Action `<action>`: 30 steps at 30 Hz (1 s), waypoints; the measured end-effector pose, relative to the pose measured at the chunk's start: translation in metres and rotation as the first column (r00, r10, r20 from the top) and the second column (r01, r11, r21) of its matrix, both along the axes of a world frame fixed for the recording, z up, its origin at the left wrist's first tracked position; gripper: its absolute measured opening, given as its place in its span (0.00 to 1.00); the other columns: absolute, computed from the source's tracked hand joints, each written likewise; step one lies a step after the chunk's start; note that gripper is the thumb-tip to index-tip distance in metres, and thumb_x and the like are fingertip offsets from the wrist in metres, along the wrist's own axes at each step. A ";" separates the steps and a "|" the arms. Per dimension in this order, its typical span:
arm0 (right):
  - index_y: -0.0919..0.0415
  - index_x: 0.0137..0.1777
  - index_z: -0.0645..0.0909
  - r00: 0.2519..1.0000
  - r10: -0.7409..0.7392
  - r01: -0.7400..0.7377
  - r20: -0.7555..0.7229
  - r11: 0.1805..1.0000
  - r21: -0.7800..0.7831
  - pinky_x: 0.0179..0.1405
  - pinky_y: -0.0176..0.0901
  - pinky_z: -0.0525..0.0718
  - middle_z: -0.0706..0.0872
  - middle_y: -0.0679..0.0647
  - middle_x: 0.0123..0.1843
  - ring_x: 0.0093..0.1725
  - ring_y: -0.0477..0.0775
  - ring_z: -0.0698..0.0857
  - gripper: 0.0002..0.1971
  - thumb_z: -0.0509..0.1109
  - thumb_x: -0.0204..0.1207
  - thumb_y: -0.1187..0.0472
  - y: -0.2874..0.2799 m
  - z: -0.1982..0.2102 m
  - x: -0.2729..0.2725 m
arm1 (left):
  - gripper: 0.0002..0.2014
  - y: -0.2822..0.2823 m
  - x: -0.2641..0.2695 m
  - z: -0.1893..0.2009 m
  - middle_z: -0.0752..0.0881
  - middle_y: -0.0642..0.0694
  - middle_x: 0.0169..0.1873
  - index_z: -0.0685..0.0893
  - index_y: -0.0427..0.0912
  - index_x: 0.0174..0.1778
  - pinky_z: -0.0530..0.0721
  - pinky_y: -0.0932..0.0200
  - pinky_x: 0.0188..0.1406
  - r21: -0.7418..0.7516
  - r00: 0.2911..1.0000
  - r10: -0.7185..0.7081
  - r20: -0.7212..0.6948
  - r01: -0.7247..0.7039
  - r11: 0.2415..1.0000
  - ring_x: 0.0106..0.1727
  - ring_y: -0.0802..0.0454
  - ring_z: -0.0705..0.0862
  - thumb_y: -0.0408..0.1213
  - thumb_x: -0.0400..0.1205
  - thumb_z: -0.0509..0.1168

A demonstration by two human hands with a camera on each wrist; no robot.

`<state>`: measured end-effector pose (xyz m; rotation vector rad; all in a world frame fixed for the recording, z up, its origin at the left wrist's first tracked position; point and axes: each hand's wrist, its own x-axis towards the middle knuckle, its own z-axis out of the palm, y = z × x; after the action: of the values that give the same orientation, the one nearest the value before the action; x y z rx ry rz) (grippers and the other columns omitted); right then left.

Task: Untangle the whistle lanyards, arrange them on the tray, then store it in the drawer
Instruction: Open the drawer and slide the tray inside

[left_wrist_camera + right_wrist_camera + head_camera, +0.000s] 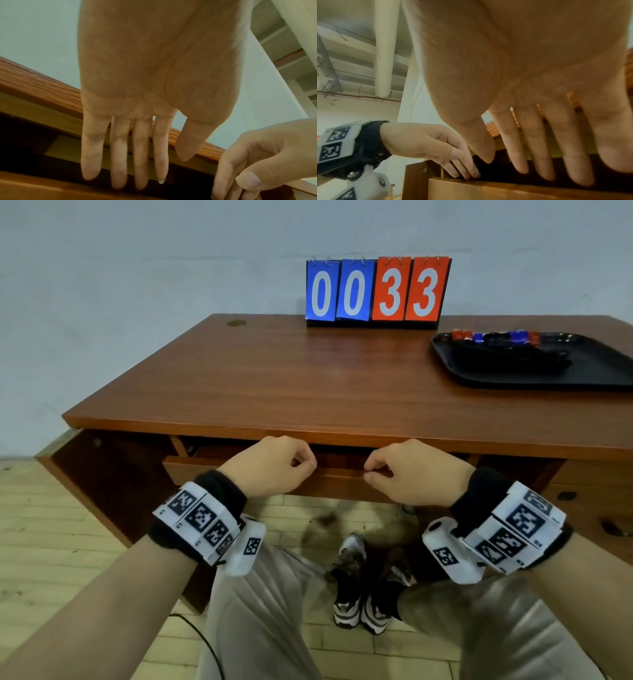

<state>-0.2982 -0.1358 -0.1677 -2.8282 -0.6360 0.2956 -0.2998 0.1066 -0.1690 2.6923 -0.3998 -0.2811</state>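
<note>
The black tray [603,371] sits at the desk's back right corner. On it lie dark lanyards [513,357] with a row of red and blue whistles [496,337]. The centre drawer [191,470] under the desktop stands slightly pulled out. My left hand [274,467] and right hand [411,470] are side by side on its front panel. Their fingers [520,155] hook down over the panel's top edge [505,189] into the dark gap, with the thumbs on the near side. The left wrist view shows my left fingers [120,162] reaching down to the same panel [51,189].
A flip scoreboard [376,290] reading 0033 stands at the back of the wooden desk [274,371]. A drawer pedestal [589,508] is on the right and a side panel [113,491] on the left. My knees and shoes [359,594] are under the desk.
</note>
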 end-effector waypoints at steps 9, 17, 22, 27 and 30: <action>0.56 0.69 0.80 0.995 -0.096 0.093 -0.016 0.985 -0.147 0.49 0.56 0.90 0.87 0.55 0.55 0.49 0.58 0.88 0.21 0.59 0.86 0.44 0.013 -0.014 0.000 | 0.16 -0.005 -0.002 -0.012 0.88 0.49 0.64 0.84 0.47 0.70 0.85 0.52 0.66 0.047 0.999 0.043 0.021 -0.043 0.998 0.63 0.50 0.87 0.46 0.90 0.59; 0.57 0.54 0.84 0.976 -0.214 0.203 -0.048 0.964 -0.172 0.52 0.56 0.90 0.87 0.55 0.46 0.45 0.59 0.87 0.19 0.60 0.85 0.42 0.033 -0.004 -0.019 | 0.17 -0.018 -0.023 -0.004 0.88 0.44 0.63 0.88 0.44 0.66 0.83 0.51 0.63 0.104 0.992 0.106 -0.061 -0.100 0.990 0.62 0.44 0.85 0.47 0.91 0.58; 0.57 0.48 0.81 0.975 -0.219 0.205 -0.045 0.956 -0.210 0.55 0.54 0.88 0.84 0.54 0.44 0.47 0.59 0.86 0.19 0.60 0.84 0.41 0.041 -0.004 -0.044 | 0.19 -0.022 -0.043 -0.002 0.88 0.44 0.60 0.88 0.43 0.64 0.83 0.49 0.63 0.158 0.985 0.136 -0.108 -0.118 0.980 0.60 0.44 0.85 0.51 0.91 0.58; 0.55 0.44 0.77 0.978 -0.196 0.168 -0.076 0.947 -0.275 0.54 0.54 0.87 0.83 0.54 0.45 0.48 0.59 0.85 0.18 0.60 0.84 0.41 0.044 0.000 -0.070 | 0.20 -0.025 -0.062 0.001 0.87 0.44 0.51 0.86 0.42 0.53 0.81 0.51 0.51 0.260 0.982 0.107 -0.156 -0.064 0.964 0.52 0.44 0.85 0.53 0.91 0.57; 0.55 0.48 0.77 0.981 -0.173 0.138 -0.088 0.941 -0.309 0.54 0.54 0.86 0.80 0.52 0.43 0.50 0.59 0.84 0.18 0.59 0.85 0.41 0.047 0.005 -0.082 | 0.23 -0.029 -0.075 0.008 0.86 0.43 0.55 0.86 0.40 0.59 0.81 0.49 0.57 0.339 0.980 0.099 -0.171 -0.036 0.940 0.57 0.43 0.84 0.55 0.91 0.56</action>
<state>-0.3798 -0.0889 -0.1627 -3.0991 -0.3650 0.5650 -0.3743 0.0777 -0.1610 2.9669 -0.2169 -0.6271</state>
